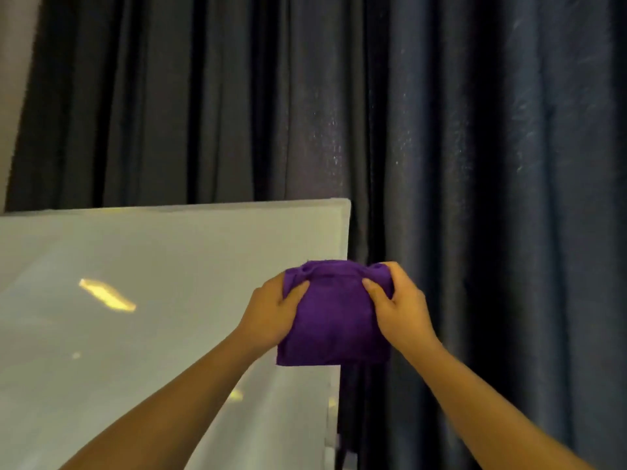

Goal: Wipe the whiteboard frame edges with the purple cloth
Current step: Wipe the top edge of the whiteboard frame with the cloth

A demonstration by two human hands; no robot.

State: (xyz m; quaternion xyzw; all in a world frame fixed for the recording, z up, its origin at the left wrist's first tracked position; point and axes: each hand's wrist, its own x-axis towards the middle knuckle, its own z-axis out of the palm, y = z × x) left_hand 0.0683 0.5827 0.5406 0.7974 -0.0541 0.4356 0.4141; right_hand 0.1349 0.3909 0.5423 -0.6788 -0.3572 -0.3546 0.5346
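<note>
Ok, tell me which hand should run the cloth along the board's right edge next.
Probably the right hand: it grips the purple cloth just outside the whiteboard's right frame edge, while the left hand lies over the board face.

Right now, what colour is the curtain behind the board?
Dark navy blue, plain curtain; the head view shows it.

Purple cloth (334,317): soft woven fabric, matt, slightly napped. Whiteboard (135,300): smooth glossy panel carrying bright reflections at 9 o'clock of the cloth; frame (343,232) pale and smooth, material undetermined. Curtain (475,164): dark heavy fabric, faint sheen, pleated.
</note>
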